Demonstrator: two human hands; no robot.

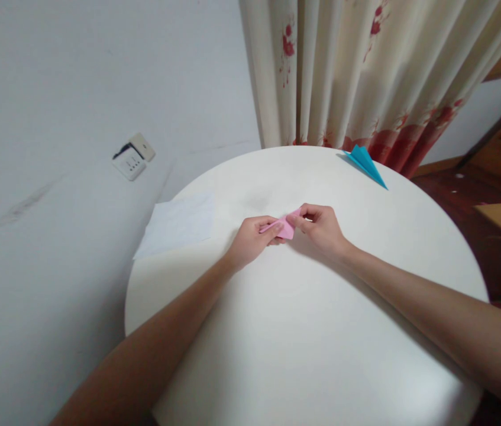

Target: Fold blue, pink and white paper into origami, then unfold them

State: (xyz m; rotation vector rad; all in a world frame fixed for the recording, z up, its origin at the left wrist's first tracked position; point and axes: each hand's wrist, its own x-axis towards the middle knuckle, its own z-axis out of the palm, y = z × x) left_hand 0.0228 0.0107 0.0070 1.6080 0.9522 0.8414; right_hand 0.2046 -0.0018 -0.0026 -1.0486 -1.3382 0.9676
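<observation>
No legible text, label, brand, number or sign appears in the head view. The pink folded paper (283,228), the blue folded paper (365,163) at the far right, the white sheet (177,225) at the left and the wall socket (132,157) carry no readable markings.

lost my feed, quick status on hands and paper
Left hand and right hand both pinching pink paper over white table. Blue paper at far edge, well apart. Nothing in the way.
</observation>
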